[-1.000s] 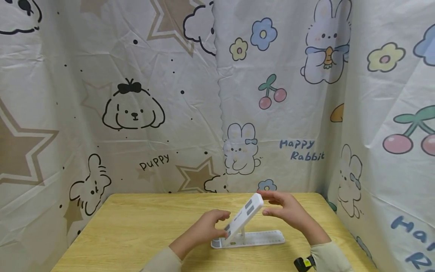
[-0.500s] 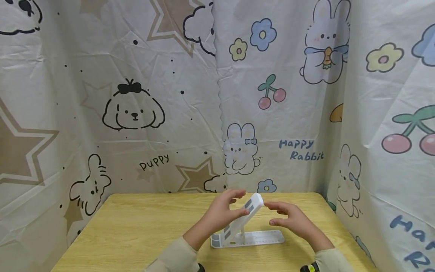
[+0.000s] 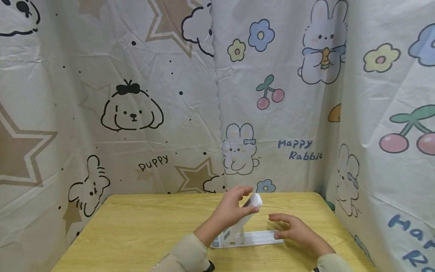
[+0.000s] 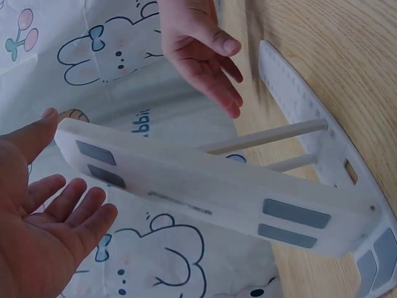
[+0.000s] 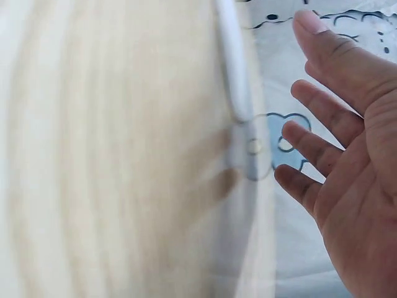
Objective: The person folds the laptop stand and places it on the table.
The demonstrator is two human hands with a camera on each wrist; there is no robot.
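Head view: I see the stand [image 3: 236, 226] on the table [image 3: 153, 226], its base [image 3: 261, 237] flat and its panel tilted up over it. In the last second my left hand [image 3: 231, 207] has risen from the panel's joint with the base to its upper end, while my right [image 3: 296, 229] has dropped from there to the base's free end — the tilt looks unchanged. I take it that the left now attends to the panel, leaving the right spare.

Left wrist view: two struts [image 4: 270, 138] prop the panel above the base. The left fingers are loose, gripping nothing; the thumb is at the panel's corner, and I cannot tell whether it touches.

Right wrist view: blurred, but those fingers are spread and hold nothing — just beside a white strip [image 5: 232, 62], probably the base.
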